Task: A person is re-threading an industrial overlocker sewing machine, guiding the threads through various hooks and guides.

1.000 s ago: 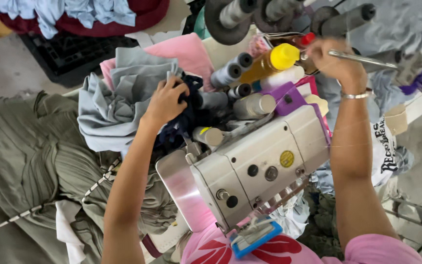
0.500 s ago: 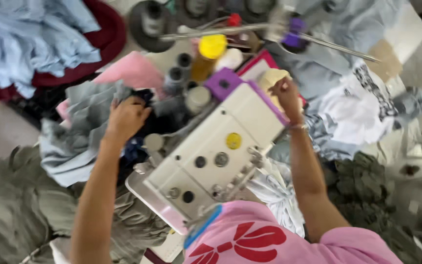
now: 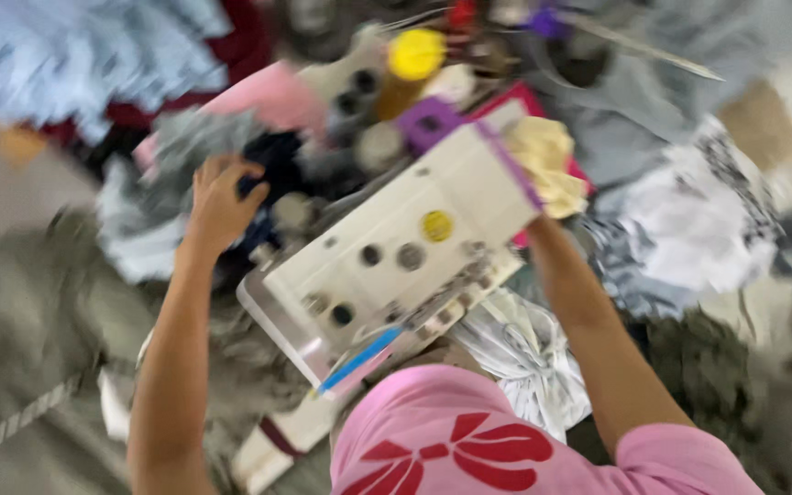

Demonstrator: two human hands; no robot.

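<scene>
Head view: the frame was badly smeared, so I read only the larger shapes.
Left hand: the left hand [image 3: 217, 206] was on the heap of grey and dark cloth [image 3: 171, 183] just left of the sewing machine [image 3: 396, 247], fingers curled down into the fabric — a loose grasp, as far as I could judge.
Right hand: the right hand [image 3: 543, 197] was mostly hidden under a pale yellow rag [image 3: 543, 165] at the machine's far right corner; I could not tell whether it gripped the rag or merely lay beneath it.
Machine: cream body, set diagonally, with a yellow thread cone [image 3: 410, 60] and a purple part [image 3: 428, 119] behind it.
Surroundings: a white printed fabric [image 3: 698, 220] lay to the right, olive cloth [image 3: 20, 330] to the left.
Risk: I judged that a pull on the heap could drag loose cloth against the cones and topple them — they stood close.
Risk, second: the rag near the machine's moving parts could snag if it slipped down.
</scene>
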